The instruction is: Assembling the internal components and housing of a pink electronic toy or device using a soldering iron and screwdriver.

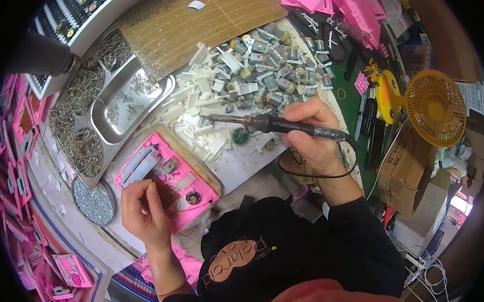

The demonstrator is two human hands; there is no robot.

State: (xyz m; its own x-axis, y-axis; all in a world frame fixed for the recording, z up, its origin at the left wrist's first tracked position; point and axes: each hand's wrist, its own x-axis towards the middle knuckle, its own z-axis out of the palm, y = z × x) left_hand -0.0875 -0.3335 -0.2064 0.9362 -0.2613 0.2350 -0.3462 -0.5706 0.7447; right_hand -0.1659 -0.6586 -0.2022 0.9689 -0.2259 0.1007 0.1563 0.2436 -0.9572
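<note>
My right hand (315, 140) is wrapped around the dark handle of a soldering iron (265, 123), whose tip points left above a heap of white plastic parts (201, 98). A pink plastic housing (186, 166) lies open in front of me, with a grey-white part, a small motor-like piece and a round metal part inside. At the housing's near left edge, my left hand (145, 209) is closed with thumb and index finger pinched together. Whatever sits in that pinch is too small to make out. A small round pot (240, 136) with dark green contents stands below the iron.
Small grey motors (278, 71) are piled beyond the white parts, beside a cardboard sheet (204, 20). A metal tray (100, 115) of small metal parts and a round dish (93, 201) of screws stand left. An orange fan (435, 108) and cardboard box (406, 166) are at right.
</note>
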